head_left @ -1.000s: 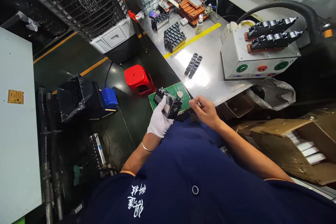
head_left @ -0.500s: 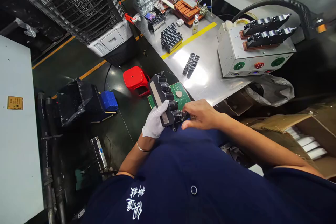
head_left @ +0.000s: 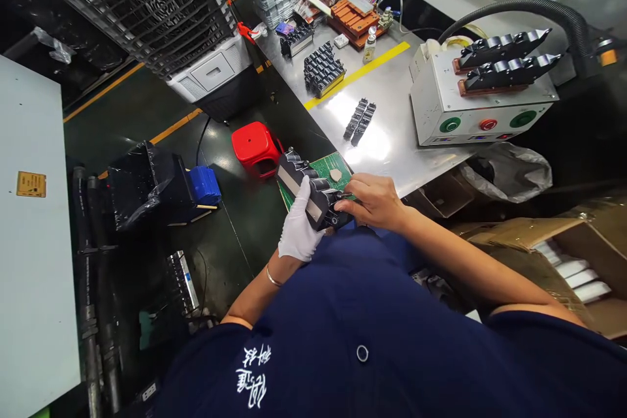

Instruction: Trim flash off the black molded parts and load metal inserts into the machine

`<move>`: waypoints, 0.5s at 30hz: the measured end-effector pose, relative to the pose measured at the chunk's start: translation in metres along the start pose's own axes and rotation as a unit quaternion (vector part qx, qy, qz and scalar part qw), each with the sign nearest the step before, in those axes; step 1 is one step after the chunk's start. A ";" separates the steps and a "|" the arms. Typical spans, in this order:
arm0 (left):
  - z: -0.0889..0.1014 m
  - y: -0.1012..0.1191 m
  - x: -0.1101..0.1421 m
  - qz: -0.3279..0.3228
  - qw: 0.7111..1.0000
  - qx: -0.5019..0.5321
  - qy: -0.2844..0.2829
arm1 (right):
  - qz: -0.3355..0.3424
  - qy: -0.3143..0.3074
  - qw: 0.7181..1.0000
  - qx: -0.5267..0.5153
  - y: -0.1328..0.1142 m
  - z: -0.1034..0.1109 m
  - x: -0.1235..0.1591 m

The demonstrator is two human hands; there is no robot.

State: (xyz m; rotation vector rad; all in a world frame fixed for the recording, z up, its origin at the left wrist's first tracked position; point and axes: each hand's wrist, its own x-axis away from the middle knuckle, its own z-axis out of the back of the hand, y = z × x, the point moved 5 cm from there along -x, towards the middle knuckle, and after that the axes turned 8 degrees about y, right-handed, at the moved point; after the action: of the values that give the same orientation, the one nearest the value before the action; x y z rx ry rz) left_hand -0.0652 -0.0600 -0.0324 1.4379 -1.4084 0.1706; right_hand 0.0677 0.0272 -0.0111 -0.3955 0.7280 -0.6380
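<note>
My left hand (head_left: 300, 226), in a white glove, grips a black scalloped plastic part (head_left: 316, 186) with a pale strip along one side. The part is tilted over a green board (head_left: 329, 166), where a small beige piece (head_left: 336, 175) lies. My bare right hand (head_left: 375, 200) is closed at the part's near end, thumb and fingers pinched around a small thin tool whose kind I cannot make out. Two similar black strips (head_left: 360, 121) rest side by side on the metal table.
The metal table (head_left: 392, 104) carries stacked black parts (head_left: 323, 70), an orange fixture (head_left: 356, 16), a small white bottle (head_left: 369, 46) and a control box (head_left: 482, 101) with buttons. A red stool (head_left: 253, 147) stands at the table's left. Right of me sits an open cardboard box (head_left: 539, 261).
My right hand has come left from beside the board onto the black part's near end. The left hand has turned the part, lifting then lowering it, so its pale strip shows more.
</note>
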 end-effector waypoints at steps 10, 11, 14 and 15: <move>-0.022 -0.004 -0.008 0.078 0.993 0.088 -0.008 | 0.017 -0.001 0.999 0.037 0.000 0.000 -0.001; -0.023 -0.003 -0.008 0.089 0.991 0.100 -0.001 | 0.014 -0.011 0.999 0.031 0.002 0.001 -0.001; -0.022 0.002 -0.007 0.109 0.987 0.119 -0.001 | -0.002 -0.019 1.000 -0.001 0.006 0.009 -0.005; -0.021 0.003 -0.006 0.115 0.986 0.122 -0.001 | -0.002 -0.019 1.000 -0.005 0.007 0.012 -0.007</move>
State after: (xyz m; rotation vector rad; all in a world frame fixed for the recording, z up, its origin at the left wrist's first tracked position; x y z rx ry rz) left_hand -0.0585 -0.0401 -0.0261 1.4671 -1.5961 0.5056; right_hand 0.0758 0.0386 -0.0032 -0.4170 0.6938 -0.6300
